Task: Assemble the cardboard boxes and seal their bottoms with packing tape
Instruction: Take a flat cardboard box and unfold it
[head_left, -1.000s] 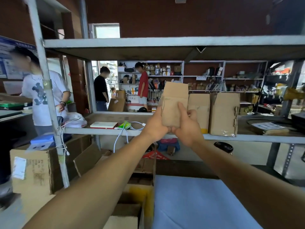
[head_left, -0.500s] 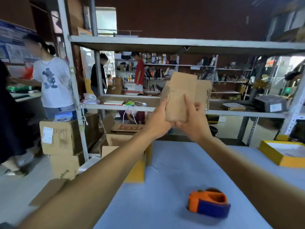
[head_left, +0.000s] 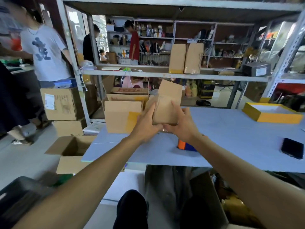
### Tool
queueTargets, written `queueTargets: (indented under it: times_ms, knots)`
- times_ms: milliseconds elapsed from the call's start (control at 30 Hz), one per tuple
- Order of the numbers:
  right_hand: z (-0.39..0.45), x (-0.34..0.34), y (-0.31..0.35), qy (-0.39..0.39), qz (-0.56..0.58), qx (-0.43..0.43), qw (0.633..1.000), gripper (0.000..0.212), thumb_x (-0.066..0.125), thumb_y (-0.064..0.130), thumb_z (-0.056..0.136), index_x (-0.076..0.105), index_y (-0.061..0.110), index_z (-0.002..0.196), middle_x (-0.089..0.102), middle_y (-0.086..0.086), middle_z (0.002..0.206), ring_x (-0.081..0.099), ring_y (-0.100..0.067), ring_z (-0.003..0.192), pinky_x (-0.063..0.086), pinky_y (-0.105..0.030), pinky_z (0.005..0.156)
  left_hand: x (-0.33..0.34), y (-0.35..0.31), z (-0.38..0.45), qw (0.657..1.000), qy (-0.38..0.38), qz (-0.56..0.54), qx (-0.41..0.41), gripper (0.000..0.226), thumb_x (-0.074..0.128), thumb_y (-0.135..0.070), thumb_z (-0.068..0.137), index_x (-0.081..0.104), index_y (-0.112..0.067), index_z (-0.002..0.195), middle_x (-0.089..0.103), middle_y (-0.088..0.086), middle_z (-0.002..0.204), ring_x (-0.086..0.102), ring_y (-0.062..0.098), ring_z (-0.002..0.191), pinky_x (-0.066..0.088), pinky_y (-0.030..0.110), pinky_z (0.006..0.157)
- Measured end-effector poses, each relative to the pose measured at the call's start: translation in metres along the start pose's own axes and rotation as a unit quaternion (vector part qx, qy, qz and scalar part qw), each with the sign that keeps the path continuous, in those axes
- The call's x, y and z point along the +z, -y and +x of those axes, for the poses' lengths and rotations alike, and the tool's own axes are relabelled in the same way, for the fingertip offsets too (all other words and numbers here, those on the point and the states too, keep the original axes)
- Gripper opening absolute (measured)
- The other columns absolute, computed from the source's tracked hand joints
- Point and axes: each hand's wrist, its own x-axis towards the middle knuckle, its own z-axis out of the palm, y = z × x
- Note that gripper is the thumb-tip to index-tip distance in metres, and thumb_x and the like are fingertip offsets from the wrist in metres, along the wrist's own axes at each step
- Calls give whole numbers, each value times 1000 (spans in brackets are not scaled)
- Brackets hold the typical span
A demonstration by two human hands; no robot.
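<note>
I hold a small brown cardboard box (head_left: 166,104) upright above the grey table (head_left: 231,134), with one flap sticking up at its top. My left hand (head_left: 145,124) grips its left side and lower edge. My right hand (head_left: 181,124) grips its right side, fingers spread over the front face. An orange and blue tape dispenser (head_left: 185,145) lies on the table just below my right wrist, partly hidden by it. Two more small boxes (head_left: 185,58) stand upright on the metal shelf behind.
A larger open carton with yellow tape (head_left: 122,118) stands at the table's left edge. A yellow-sided tray (head_left: 272,114) sits far right, a black phone (head_left: 292,150) near the right edge. Cartons (head_left: 71,151) crowd the floor at left, where a person in a white shirt (head_left: 44,52) stands.
The box has come down from shelf height to just above the table, still in both hands. The view has tilted downward, so the dispenser and phone are now in sight.
</note>
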Motion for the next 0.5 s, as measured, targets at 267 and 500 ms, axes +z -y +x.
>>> queueTargets:
  times_ms: [267, 500]
  knots:
    - [4, 21, -32, 103, 211, 129, 963, 76, 61, 60, 85, 22, 43, 148, 46, 8, 136, 50, -18, 124, 43, -40, 106, 8, 16, -4, 976, 126, 175, -20, 91, 60, -70, 82, 6, -52, 153, -7, -13, 164, -9, 23, 149, 8, 49, 118]
    - [15, 45, -74, 148, 153, 174, 961, 61, 62, 26, 94, 34, 35, 147, 60, -4, 120, 64, -21, 97, 55, -39, 84, 32, 47, 15, 909, 223, 352, 10, 73, 43, -73, 87, 10, -58, 150, -6, -1, 167, -5, 29, 152, 7, 52, 117]
